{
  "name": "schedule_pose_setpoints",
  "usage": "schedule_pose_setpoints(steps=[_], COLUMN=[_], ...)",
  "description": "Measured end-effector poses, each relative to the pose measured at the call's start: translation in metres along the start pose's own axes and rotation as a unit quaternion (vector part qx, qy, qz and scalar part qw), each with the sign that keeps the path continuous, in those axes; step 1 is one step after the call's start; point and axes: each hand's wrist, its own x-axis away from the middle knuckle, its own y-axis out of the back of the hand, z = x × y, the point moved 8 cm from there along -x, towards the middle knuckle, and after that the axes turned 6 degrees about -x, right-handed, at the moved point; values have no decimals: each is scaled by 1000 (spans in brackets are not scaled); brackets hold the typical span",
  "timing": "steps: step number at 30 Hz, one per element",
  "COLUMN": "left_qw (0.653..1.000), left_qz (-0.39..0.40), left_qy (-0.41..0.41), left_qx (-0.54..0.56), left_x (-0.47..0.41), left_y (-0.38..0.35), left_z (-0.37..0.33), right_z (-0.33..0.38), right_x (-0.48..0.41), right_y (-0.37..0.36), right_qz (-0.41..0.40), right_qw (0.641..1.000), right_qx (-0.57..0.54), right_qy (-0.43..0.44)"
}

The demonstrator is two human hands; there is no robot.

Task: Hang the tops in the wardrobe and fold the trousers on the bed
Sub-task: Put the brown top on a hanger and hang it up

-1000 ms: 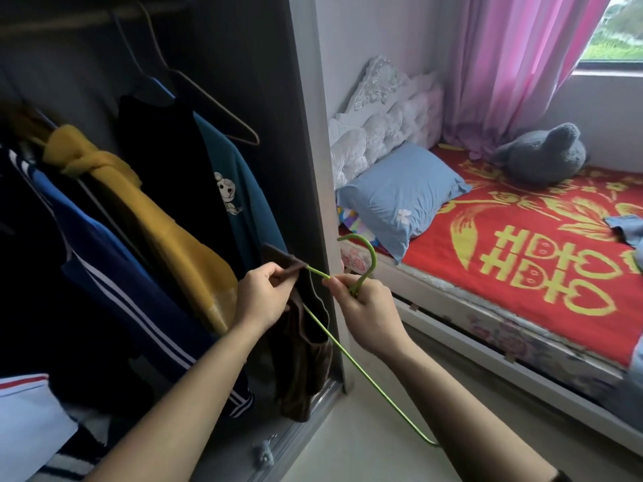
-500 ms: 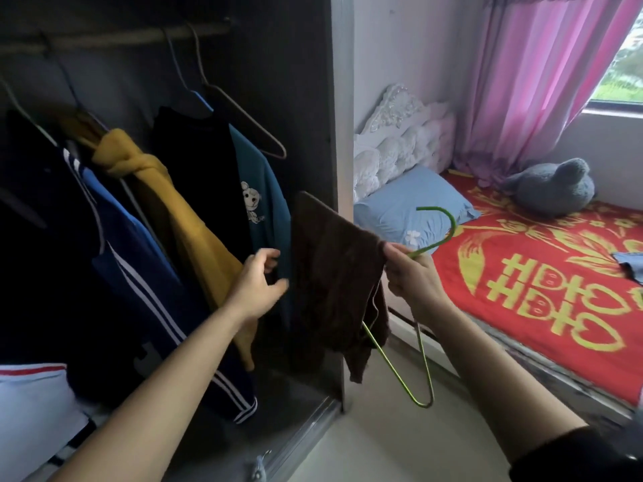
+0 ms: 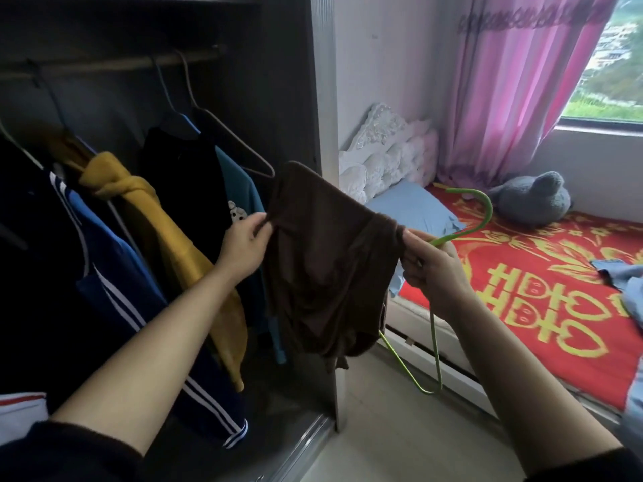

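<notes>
Looking down through the head camera, I see both hands up in front of the open wardrobe point(image 3: 322, 99). The brown top point(image 3: 323, 259) hangs spread between them. It is in the air, just in front of the wardrobe's right side, and it is not on the rail point(image 3: 114, 65).

The left hand point(image 3: 243, 245) pinches the left edge of the brown top between thumb and fingers. The right hand point(image 3: 431, 269) has its fingers curled tight around the neck of the green hanger point(image 3: 489, 210), and it bunches the right edge of the brown top in the same grip. The hook of the green hanger sticks up past the right hand and curves over toward the bed point(image 3: 556, 307). The wire loop of the hanger hangs down under that hand, near the floor by the bed's side. I cannot tell how much of the hanger is inside the top.

Inside the wardrobe, other clothes hang from the rail: a yellow top point(image 3: 167, 231) with a knot in it, a dark blue jacket point(image 3: 114, 273) with white stripes, a black top point(image 3: 184, 182) and a teal top point(image 3: 243, 193) with a small cartoon on it. A bare wire hanger point(image 3: 236, 144) hangs there too.

On the red bed cover lie a blue pillow point(image 3: 414, 210), a grey soft toy point(image 3: 532, 200) and some blue denim cloth point(image 3: 619, 273) at the far right. A pink curtain point(image 3: 515, 92) hangs by the window.
</notes>
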Motion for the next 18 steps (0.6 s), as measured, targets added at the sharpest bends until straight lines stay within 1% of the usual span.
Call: schedule_pose_setpoints(steps=[2,4,6,7,8,10,11,12,13,15,16,18], left_qw=[997,993,994,996,997,999,999,999,995,968,959,961], left_qz=[-64,-107,-97,-82,-63,-13,12,33,44,30,6,-58], left_qy=[-13,-16,-4,1,9,28,28,11,-18,-75,-90,-87], left_qx=[-35,-44,-45,-44,-33,25,33,-4,-86,-240,-269,-255], left_x=[-11,-20,-27,-29,-31,-30,-28,-26,-23,-17,-14,-10], left_y=[22,40,45,44,41,33,30,28,26,24,25,33], left_z=[-6,-10,-12,-12,-11,-10,-10,-11,-11,-12,-14,-14], right_z=[7,13,13,12,9,3,1,0,-1,-3,-4,-6], right_x=[1,5,7,6,6,4,4,4,3,2,2,0], right_y=[17,26,28,31,35,40,41,40,39,31,28,24], right_qz=[-57,-89,-91,-92,-95,-98,-101,-104,-105,-90,-82,-77], right_qw=[995,979,965,964,968,987,992,993,994,995,996,996], right_qx=[77,173,235,241,226,128,79,51,43,45,46,39], right_qy=[37,64,66,59,47,17,7,1,-1,-1,-1,-6])
